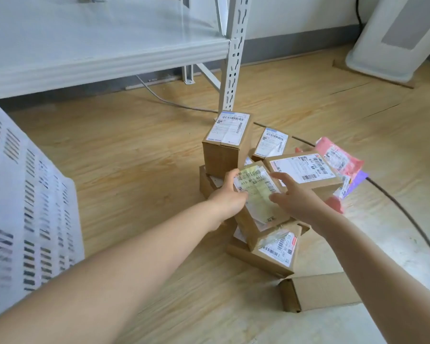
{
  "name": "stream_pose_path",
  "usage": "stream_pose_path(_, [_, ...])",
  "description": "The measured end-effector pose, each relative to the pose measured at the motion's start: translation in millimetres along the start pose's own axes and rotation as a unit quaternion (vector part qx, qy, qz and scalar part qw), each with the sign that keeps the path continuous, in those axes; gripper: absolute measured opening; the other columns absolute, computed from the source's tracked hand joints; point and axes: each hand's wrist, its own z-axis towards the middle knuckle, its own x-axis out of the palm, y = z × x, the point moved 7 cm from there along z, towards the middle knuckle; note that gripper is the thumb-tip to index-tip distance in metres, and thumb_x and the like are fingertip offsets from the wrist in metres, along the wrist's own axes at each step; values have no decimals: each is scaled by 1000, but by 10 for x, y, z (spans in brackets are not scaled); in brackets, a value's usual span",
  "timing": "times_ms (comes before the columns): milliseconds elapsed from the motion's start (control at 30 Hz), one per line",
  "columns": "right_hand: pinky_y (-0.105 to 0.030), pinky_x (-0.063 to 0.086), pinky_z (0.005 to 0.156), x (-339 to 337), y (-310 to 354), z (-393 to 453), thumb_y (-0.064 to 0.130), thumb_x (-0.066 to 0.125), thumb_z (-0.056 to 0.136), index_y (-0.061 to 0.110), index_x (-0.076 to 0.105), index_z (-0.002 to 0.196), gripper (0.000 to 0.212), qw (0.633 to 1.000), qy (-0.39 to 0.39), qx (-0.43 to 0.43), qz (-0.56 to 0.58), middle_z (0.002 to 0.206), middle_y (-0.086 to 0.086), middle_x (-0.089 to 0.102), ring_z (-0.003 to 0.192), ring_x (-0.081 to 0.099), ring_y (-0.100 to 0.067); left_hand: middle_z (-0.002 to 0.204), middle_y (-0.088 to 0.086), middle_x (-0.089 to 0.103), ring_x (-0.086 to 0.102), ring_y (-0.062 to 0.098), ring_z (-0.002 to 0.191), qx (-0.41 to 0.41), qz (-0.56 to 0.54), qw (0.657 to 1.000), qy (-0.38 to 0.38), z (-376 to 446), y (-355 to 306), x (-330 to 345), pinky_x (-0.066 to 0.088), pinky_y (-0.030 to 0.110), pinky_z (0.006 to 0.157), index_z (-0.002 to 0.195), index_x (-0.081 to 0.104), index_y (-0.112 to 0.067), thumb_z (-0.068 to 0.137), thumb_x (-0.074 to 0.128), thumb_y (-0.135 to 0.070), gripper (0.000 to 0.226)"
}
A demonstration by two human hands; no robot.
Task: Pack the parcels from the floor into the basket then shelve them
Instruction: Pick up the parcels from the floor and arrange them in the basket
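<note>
gripping one taped box (pixel 255 202), left hand (pixel 230 197) curled, right hand (pixel 293 194) spread flat, among seven parcels.

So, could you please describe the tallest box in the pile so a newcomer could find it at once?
Start at the white shelf post standing on the wooden floor. Just in front of its foot is the pile of parcels, and the tall box stands upright at the pile's far left corner. Its neighbours all lie flat; only it rises above them.
</note>
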Motion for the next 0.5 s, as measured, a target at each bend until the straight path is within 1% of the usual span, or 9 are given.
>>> stream_pose_path(67, [-29,51,57,89,-20,5,28,45,91,47,29,134,50,999,26,1,37,82,2,52,74,60,-17,145,-3,36,48,13,100,-6,-29,999,40,12,56,143,38,28,74,141,1,-53,97,38,-32,61])
stream_pose_path(100, [-33,54,65,139,-31,-3,29,44,92,52,27,133,50,997,44,7,57,85,3,52,81,62,-19,148,-5,32,44,16,109,-9,-44,997,56,11,80,196,36,30,80,140,-3,-55,98,36,-34,61])
stream_pose_path(133, [-33,55,69,185,-40,-14,30,42,92,55,26,132,50,995,58,13,79,90,4,53,86,63,-20,148,-6,32,41,16,112,-11,-57,996,67,5,100,233,37,33,81,138,-5,-58,98,35,-36,61])
stream_pose_path(233, [-30,53,65,236,-35,-38,29,41,93,59,30,129,48,989,68,22,127,97,2,57,89,63,-22,145,-10,35,40,16,114,-18,-98,991,93,-33,137,250,39,38,79,136,-5,-61,98,35,-36,61])
stream_pose_path(333, [-40,57,72,201,54,-90,25,41,93,62,35,122,47,988,80,23,127,96,-1,58,90,65,-24,146,-9,35,39,17,124,-22,-133,985,107,-132,144,158,38,46,96,138,-4,-58,98,38,-31,64])
stream_pose_path(400, [-38,57,62,139,183,-158,25,41,93,63,37,117,46,988,87,21,124,93,-2,61,81,66,-23,145,-8,38,39,18,127,-11,-140,985,103,-205,101,43,31,48,106,139,-1,-56,98,39,-28,64])
stream_pose_path(433, [-35,55,56,101,264,-193,25,41,92,63,38,116,45,989,87,18,122,92,-3,62,77,66,-22,145,-8,38,39,17,124,-5,-140,985,100,-246,69,-32,33,44,103,139,0,-56,98,39,-28,64])
stream_pose_path(467, [-34,54,53,61,362,-224,24,42,92,62,39,115,45,989,83,11,120,92,-2,63,75,65,-22,143,-8,40,42,16,120,0,-141,985,98,-292,37,-115,38,39,95,139,1,-57,98,40,-28,63])
stream_pose_path(500, [-34,54,52,20,473,-256,24,43,92,61,40,115,44,990,78,3,117,92,-1,63,75,65,-23,141,-7,41,47,19,115,2,-141,985,95,-340,6,-209,45,40,88,138,2,-59,98,41,-30,63])
